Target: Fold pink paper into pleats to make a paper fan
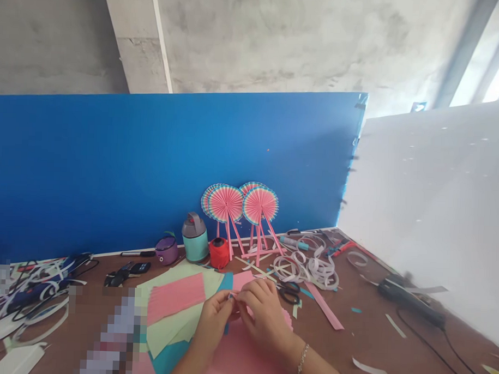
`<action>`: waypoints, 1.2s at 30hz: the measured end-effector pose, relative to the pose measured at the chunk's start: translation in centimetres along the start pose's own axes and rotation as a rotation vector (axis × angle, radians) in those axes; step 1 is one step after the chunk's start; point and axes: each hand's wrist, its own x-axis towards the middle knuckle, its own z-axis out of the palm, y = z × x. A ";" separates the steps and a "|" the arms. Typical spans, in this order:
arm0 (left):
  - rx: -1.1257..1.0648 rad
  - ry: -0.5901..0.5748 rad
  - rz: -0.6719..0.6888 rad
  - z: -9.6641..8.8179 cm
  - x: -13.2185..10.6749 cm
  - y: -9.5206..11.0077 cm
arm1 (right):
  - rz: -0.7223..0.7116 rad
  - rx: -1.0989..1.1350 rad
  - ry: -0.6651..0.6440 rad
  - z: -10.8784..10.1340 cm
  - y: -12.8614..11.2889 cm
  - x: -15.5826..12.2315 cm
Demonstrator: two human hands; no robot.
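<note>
My left hand (213,318) and my right hand (266,314) meet fingertip to fingertip, both closed in a pinch. Something small and pale shows between them, too little to name. Beneath my hands lies pink paper (235,358). To the left a pleated pink sheet (176,297) rests on pale green paper (168,331), with teal paper (172,359) showing under it. Black-handled scissors (290,292) lie just past my right hand. Several round pleated paper fans (225,203) in pink with striped rims stand on pink strip legs against the blue panel.
Behind the papers stand a red thread spool (219,255), a teal container with grey lid (195,242) and a purple pot (166,251). Curled white strips (312,268) lie at back right. A black corded tool (411,303) sits right; tangled strips and cables (28,305) lie left.
</note>
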 end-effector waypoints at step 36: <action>-0.073 0.075 -0.039 -1.6 1.0 -0.4 | 0.024 -0.091 -0.053 0.6 0.6 -0.4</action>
